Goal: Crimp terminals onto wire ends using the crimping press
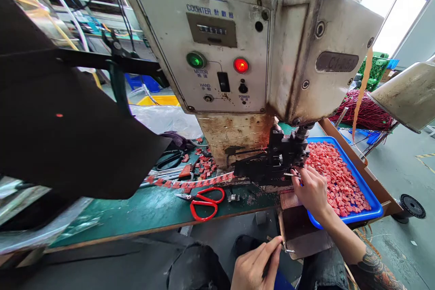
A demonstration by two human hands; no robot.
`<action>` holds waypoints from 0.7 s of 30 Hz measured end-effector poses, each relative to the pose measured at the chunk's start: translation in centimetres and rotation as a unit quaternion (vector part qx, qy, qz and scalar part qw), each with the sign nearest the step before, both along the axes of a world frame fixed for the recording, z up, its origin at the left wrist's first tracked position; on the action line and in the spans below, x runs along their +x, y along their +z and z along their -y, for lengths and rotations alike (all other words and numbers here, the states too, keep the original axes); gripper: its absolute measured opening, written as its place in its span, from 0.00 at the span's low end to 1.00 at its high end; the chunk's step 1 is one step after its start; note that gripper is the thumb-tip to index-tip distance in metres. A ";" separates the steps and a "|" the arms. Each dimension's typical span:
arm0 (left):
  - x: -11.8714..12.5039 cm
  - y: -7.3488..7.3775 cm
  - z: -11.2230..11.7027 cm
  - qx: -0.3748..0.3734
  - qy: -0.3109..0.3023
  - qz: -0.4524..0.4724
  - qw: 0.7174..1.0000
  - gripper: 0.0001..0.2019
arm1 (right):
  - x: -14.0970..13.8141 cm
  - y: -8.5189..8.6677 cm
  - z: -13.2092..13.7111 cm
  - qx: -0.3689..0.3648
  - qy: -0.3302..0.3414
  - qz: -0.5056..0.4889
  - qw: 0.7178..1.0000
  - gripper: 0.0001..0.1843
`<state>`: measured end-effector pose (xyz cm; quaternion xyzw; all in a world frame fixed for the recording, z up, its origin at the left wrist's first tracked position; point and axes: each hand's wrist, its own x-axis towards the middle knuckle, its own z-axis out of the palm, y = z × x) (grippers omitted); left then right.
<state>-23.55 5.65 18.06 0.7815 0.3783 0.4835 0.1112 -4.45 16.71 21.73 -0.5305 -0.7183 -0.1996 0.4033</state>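
My right hand (312,190) is at the black die head (287,152) of a press machine (231,50). Its fingertips are pinched together, and a thin light-coloured piece (291,174) shows at them; its kind is unclear. Lower down, my left hand (257,263) has thumb and forefinger closed together in front of the brown open box (306,244). A small shiny sliver (288,250) shows just beyond those fingertips; I cannot tell whether they hold it. A strip carrying red pieces (185,184) runs along the bench into the die from the left.
A blue tray (378,210) full of small red pieces stands right of the press. Red-handled scissors (205,204) lie on the green bench (142,210), with loose red pieces (205,165) behind. A large black sheet (68,118) covers the left side. A black spool (412,206) stands at right.
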 end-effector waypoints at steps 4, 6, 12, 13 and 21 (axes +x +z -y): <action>0.0 0.1 0.1 0.003 -0.001 0.006 1.000 0.12 | -0.1 -0.2 0.0 -0.004 0.008 -0.006 1.000 0.14; 0.0 0.1 0.1 0.005 -0.003 0.008 1.000 0.12 | -0.2 0.0 0.3 -0.005 0.010 -0.010 1.000 0.14; -0.9 0.3 0.0 -0.010 -0.006 0.005 1.000 0.10 | 0.6 3.0 4.6 -0.065 0.088 -0.088 0.990 0.12; -1.0 0.3 0.0 -0.010 -0.005 0.005 1.000 0.10 | 1.0 3.4 5.6 -0.096 0.101 -0.107 0.984 0.12; -0.5 0.4 0.2 -0.006 -0.014 -0.001 1.000 0.09 | 1.7 2.7 7.9 -0.245 0.114 -0.137 0.953 0.16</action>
